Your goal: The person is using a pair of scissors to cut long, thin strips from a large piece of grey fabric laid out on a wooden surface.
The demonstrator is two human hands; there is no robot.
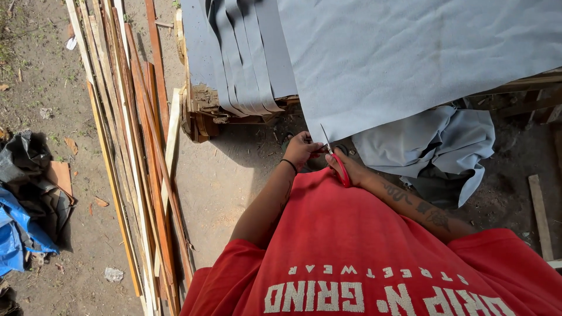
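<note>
My right hand (pixel 350 168) grips red-handled scissors (pixel 335 158), their blades pointing up at the lower edge of a large grey felt sheet (pixel 410 52) draped over a wooden bench. My left hand (pixel 300 150), with a black band on the wrist, is closed near the sheet's lower corner, right beside the blades; whether it pinches the fabric is unclear. Several cut grey strips (pixel 243 58) hang over the bench's left end. My red shirt fills the lower frame.
A crumpled pile of grey fabric (pixel 433 143) lies on the ground under the bench. Long wooden slats (pixel 126 146) lie on the dirt at left. Blue and black tarps (pixel 23 205) sit at the far left. A wood plank (pixel 540 216) lies at right.
</note>
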